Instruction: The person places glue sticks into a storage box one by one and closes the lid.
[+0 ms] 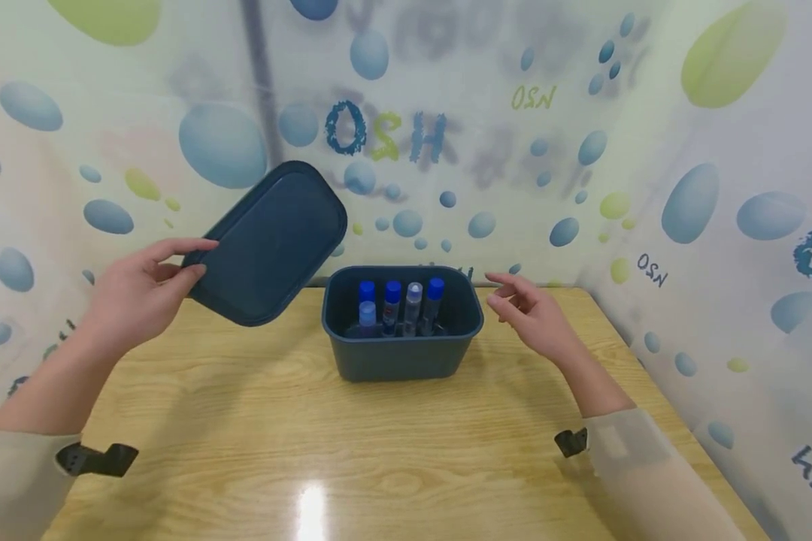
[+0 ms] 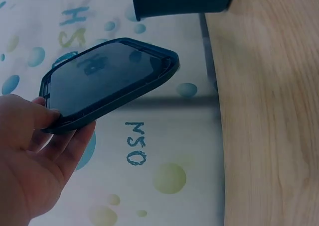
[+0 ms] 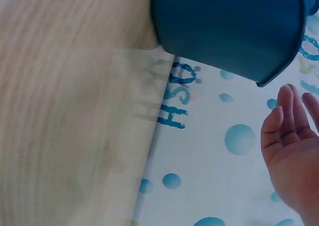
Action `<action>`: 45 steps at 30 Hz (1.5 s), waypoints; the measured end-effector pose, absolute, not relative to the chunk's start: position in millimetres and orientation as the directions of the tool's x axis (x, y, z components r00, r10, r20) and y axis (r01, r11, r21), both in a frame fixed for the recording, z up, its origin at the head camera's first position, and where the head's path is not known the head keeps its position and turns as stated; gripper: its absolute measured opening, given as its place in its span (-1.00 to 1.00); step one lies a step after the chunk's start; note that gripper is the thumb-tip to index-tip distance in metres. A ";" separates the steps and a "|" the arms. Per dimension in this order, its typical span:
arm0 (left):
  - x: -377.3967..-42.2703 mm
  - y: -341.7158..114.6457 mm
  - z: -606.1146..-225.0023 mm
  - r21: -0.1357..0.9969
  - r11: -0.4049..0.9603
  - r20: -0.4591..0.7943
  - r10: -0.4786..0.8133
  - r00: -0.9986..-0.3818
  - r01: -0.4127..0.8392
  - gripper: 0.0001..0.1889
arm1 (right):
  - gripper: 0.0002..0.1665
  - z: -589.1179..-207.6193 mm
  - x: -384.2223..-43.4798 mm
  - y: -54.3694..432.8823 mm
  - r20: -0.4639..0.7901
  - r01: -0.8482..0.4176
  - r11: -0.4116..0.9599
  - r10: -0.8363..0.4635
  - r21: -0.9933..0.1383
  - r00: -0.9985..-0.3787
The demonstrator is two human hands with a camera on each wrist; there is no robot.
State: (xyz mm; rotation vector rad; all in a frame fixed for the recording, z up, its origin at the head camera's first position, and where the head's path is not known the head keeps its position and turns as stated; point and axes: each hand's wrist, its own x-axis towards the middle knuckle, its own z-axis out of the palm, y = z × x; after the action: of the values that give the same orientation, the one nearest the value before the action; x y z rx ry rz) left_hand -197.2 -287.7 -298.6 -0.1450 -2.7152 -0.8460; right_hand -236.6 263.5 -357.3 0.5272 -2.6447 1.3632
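Note:
My left hand (image 1: 138, 293) pinches a dark blue rectangular lid (image 1: 274, 240) by its lower left corner, thumb on one face and fingers behind. Tilted, the lid hangs in the air left of a dark blue bin (image 1: 399, 359). In the left wrist view the raised rim of the lid (image 2: 109, 79) faces the camera. Inside the open bin stand several clear tubes with blue caps (image 1: 392, 293), one of them shorter, at the front left. Just off the bin's right end, my right hand (image 1: 531, 312) hovers with loosely bent fingers and holds nothing.
The bin stands on a light wood table (image 1: 379, 451), near its back edge. Behind and at both sides hangs a pale curtain (image 1: 480, 188) printed with blue and green drops. Black bands (image 1: 95, 458) sit on both sleeves.

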 end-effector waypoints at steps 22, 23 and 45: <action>-252.1 -186.3 -273.3 0.329 0.720 0.649 0.298 -0.700 0.611 -0.58 | -0.39 -313.2 -243.0 225.4 0.339 -0.425 0.516 -0.256 -0.743 -0.905; -253.2 -182.8 -273.2 0.308 0.716 0.658 0.316 -0.684 0.627 -0.59 | -0.37 -311.2 -243.7 223.1 0.338 -0.424 0.517 -0.256 -0.743 -0.906; -257.7 -140.7 -285.8 0.025 0.577 0.744 0.534 -0.401 0.816 -0.64 | -0.34 -297.4 -264.2 205.5 0.346 -0.364 0.293 -0.114 -0.884 -0.931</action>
State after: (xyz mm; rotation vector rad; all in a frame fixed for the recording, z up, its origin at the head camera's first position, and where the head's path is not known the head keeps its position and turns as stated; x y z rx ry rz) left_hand -257.7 -140.7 -285.8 -1.0722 -2.0998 -0.5103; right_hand -264.2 205.5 -297.4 0.4415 -2.3424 1.6925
